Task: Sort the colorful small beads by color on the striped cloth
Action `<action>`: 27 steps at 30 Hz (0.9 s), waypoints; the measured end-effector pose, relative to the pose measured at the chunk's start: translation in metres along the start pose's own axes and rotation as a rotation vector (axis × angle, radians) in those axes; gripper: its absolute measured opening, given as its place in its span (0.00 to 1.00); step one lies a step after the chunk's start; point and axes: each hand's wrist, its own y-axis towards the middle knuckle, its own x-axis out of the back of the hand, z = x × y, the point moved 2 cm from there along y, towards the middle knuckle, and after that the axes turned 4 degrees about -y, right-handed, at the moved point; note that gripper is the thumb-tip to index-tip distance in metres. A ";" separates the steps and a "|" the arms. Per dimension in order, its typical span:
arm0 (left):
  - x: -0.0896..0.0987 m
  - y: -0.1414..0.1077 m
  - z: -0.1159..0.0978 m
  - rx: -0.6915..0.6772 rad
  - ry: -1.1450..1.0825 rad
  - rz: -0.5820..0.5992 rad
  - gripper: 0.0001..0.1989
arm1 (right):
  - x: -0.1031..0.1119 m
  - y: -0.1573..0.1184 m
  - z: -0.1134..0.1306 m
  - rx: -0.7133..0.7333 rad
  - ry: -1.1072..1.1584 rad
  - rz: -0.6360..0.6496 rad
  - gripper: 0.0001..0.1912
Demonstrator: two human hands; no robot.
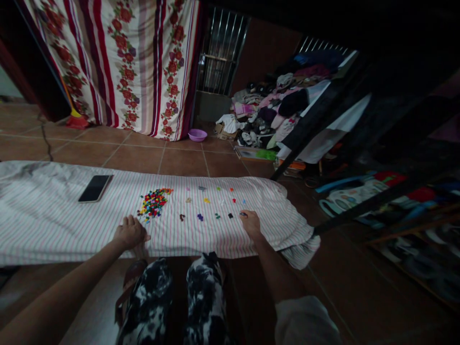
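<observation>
My left hand (132,232) rests on the striped cloth (89,230), just in front of a mixed pile of small colourful pieces (154,203). Its thumb is apart from the bent fingers, and I see nothing held. Farther right, my right hand (250,223) pinches a small dark piece (243,214) at the cloth, its kind too small to tell. Beside it lies a black group (230,215). Left along that row are green (217,216), dark blue (200,217) and brown (182,217) groups. Behind them sit yellow (206,200), red (234,201) and grey (201,188) pieces.
A phone (95,188) lies on the cloth left of the pile. Across the tiled floor (183,163) stand a purple basin (197,135) and a red broom (77,121) by a floral curtain (143,62). Heaped clothes (273,105) and dark slanting bars (305,148) are at the right.
</observation>
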 end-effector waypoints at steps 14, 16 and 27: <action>0.006 -0.004 -0.005 0.070 0.063 0.038 0.40 | -0.009 0.004 0.001 0.035 -0.042 0.016 0.11; 0.006 -0.003 -0.005 0.064 0.067 0.054 0.40 | -0.007 0.004 0.001 0.042 -0.043 0.029 0.11; 0.008 -0.001 -0.006 0.090 0.048 0.098 0.42 | -0.003 0.005 0.001 0.075 0.000 0.065 0.13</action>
